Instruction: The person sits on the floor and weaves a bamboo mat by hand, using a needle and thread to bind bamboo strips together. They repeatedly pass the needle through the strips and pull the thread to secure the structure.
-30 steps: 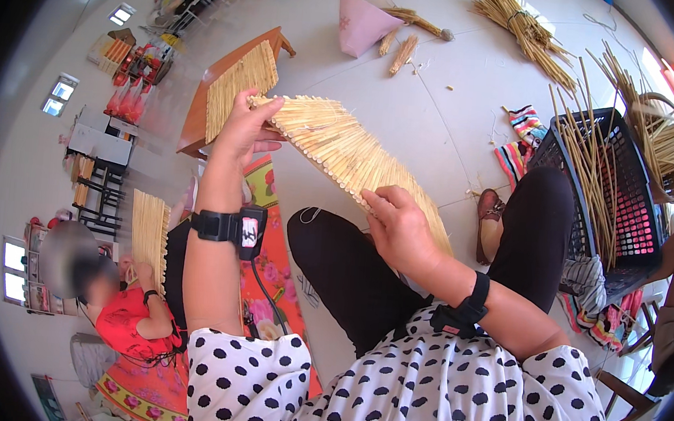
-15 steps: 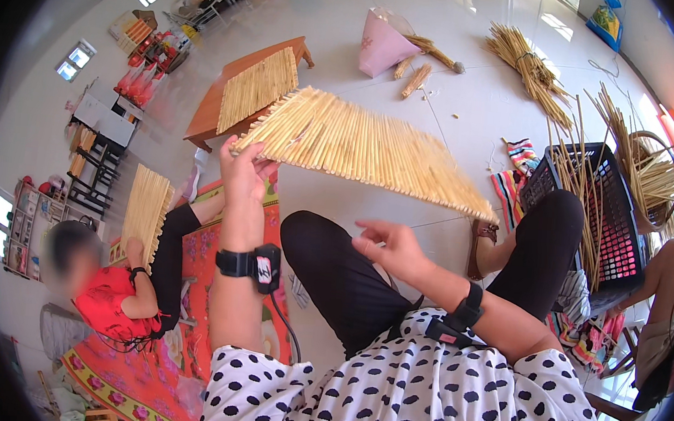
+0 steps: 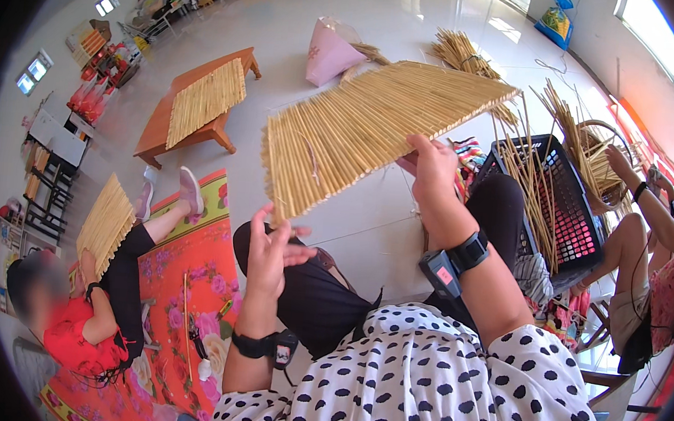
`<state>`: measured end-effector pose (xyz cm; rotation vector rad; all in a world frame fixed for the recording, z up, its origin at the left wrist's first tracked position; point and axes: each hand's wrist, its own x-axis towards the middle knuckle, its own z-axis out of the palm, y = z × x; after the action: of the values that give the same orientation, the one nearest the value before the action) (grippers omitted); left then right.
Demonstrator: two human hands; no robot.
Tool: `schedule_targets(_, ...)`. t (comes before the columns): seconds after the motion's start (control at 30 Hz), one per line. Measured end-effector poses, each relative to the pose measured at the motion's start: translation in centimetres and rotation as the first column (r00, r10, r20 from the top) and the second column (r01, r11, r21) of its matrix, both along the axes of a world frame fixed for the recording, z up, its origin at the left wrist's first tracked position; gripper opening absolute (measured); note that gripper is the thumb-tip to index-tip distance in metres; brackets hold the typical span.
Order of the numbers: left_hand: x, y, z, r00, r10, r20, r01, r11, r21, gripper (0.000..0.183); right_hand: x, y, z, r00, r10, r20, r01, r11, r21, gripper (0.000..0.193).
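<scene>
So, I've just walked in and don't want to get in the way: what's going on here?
A person in a spotted top is holding up a panel of straw-coloured stalks. Their right hand grips its lower edge; the left hand, spread open, is at its lower left corner, though whether it touches is unclear. At the left, a co-worker in red holds a similar panel, and a third panel lies on a low wooden table.

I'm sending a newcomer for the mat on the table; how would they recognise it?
Find the low brown table at upper left. The straw mat lies on top; unlike the wearer's mat and the co-worker's mat, no hand touches it.
</scene>
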<state>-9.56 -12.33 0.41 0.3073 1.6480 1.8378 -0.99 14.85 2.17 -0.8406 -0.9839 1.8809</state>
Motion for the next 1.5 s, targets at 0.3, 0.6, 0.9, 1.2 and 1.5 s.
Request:
schedule_targets(0.3, 3.4, 5.1, -3.8, 0.501, -0.503, -0.704, 0.287, 0.864, -0.413, 0.109, 3.6, 6.6, -0.1, 0.714, -0.245, 0.656, -0.197, 0.829, 0.523, 0.03)
schedule_targets(0.6, 10.9, 10.2, -2.8, 0.418, -0.743, -0.523, 0.596, 0.658, -0.46, 0.116, 3.3, 6.8, 2.8, 0.593, -0.257, 0.763, -0.4, 0.729, 0.556, 0.027)
schedule_targets(0.9, 10.1, 8.9, -3.4, 0.498, -0.752, -0.431, 0.651, 0.653, -0.386, 0.102, -0.7, 5.4, 1.8, 0.413, -0.192, 0.89, -0.716, 0.536, 0.448, 0.029)
schedule_targets(1.2, 9.1, 7.4, -2.9, 0.482, -0.652, -0.586, 0.496, 0.754, -0.43, 0.084, -2.1, 4.6, 0.5, 0.461, -0.211, 0.862, -0.805, 0.31, 0.506, 0.038)
schedule_targets(1.5, 7.5, 5.8, -0.7, 0.2, -0.373, -0.906, 0.332, 0.896, -0.295, 0.048, 0.2, 5.5, -1.9, 0.543, -0.051, 0.838, -0.754, 0.408, 0.514, 0.051)
